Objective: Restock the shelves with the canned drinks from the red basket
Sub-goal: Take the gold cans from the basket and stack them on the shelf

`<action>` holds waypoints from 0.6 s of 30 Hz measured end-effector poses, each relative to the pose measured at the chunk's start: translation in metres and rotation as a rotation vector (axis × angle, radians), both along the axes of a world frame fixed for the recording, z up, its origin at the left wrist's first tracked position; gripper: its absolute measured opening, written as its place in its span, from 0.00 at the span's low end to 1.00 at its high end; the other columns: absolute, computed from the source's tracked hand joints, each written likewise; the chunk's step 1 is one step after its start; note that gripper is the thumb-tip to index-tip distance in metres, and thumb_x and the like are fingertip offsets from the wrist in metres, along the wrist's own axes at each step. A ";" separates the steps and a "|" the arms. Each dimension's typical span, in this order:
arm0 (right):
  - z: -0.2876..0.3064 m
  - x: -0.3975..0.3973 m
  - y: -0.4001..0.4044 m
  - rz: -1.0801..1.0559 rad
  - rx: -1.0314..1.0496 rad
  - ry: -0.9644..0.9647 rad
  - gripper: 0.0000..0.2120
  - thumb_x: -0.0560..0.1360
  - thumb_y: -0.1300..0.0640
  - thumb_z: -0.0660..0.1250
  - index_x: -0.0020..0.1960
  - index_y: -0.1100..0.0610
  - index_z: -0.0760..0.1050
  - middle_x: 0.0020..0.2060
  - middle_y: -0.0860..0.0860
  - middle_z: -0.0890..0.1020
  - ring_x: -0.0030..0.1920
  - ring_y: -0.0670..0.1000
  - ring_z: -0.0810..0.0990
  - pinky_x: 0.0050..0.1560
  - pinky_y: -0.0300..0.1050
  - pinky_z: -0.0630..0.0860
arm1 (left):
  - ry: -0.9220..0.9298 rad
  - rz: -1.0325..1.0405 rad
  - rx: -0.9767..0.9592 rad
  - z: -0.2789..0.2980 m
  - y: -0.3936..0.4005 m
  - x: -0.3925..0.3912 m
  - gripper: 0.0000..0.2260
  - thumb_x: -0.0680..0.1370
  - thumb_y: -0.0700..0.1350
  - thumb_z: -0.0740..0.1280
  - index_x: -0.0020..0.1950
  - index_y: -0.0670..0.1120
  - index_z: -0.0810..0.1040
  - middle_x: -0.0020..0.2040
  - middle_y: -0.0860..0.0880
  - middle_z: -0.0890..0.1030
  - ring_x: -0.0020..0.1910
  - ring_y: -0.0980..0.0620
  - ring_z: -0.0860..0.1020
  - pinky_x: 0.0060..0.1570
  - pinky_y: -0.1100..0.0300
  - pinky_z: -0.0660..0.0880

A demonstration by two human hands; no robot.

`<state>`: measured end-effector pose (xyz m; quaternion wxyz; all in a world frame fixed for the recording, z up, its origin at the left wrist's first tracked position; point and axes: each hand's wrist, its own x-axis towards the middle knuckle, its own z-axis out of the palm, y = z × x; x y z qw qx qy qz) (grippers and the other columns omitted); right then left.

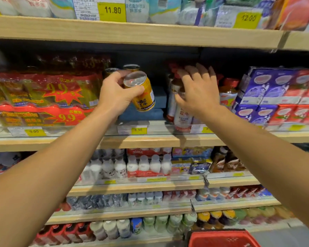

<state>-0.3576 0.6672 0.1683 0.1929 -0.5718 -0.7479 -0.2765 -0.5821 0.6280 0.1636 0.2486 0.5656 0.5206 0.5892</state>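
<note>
left hand (pixel 117 94) gripping gold can (pixel 141 91), red basket (pixel 223 238) below

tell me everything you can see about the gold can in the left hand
The gold Red Bull can is a slim metal can, gold-yellow with a silver lid and an unopened pull tab, red lettering and a white label panel on its side. It is tilted, its top leaning toward the camera and to the left. The left hand grips its upper part, in front of the gap on the middle shelf. Two similar cans stand behind it.
</note>
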 end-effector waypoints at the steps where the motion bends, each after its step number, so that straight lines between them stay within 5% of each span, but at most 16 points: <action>1: -0.001 0.003 0.000 -0.021 -0.020 0.016 0.26 0.75 0.40 0.63 0.67 0.53 0.70 0.65 0.56 0.74 0.67 0.61 0.69 0.69 0.61 0.59 | 0.024 0.011 0.012 0.004 0.006 0.004 0.21 0.66 0.46 0.77 0.58 0.50 0.78 0.52 0.53 0.83 0.51 0.55 0.81 0.51 0.53 0.81; 7: -0.013 0.010 0.003 -0.040 -0.044 0.084 0.26 0.75 0.42 0.62 0.68 0.54 0.69 0.62 0.57 0.76 0.62 0.62 0.73 0.67 0.60 0.62 | 0.297 0.021 0.036 0.020 0.037 0.027 0.16 0.69 0.46 0.75 0.56 0.49 0.78 0.48 0.53 0.80 0.48 0.54 0.78 0.43 0.63 0.74; 12: -0.019 0.013 0.007 -0.013 0.011 0.098 0.28 0.73 0.42 0.63 0.69 0.54 0.68 0.60 0.57 0.77 0.60 0.62 0.75 0.69 0.61 0.59 | 0.520 0.010 0.043 0.022 0.056 0.041 0.23 0.70 0.45 0.75 0.64 0.48 0.74 0.55 0.50 0.77 0.53 0.52 0.75 0.49 0.60 0.71; 18: -0.020 0.010 0.007 -0.016 -0.022 0.121 0.30 0.73 0.43 0.64 0.71 0.53 0.64 0.62 0.57 0.76 0.62 0.61 0.74 0.72 0.61 0.54 | 0.581 0.028 -0.057 0.020 0.069 0.049 0.28 0.72 0.41 0.74 0.71 0.49 0.69 0.65 0.47 0.75 0.63 0.48 0.73 0.55 0.59 0.69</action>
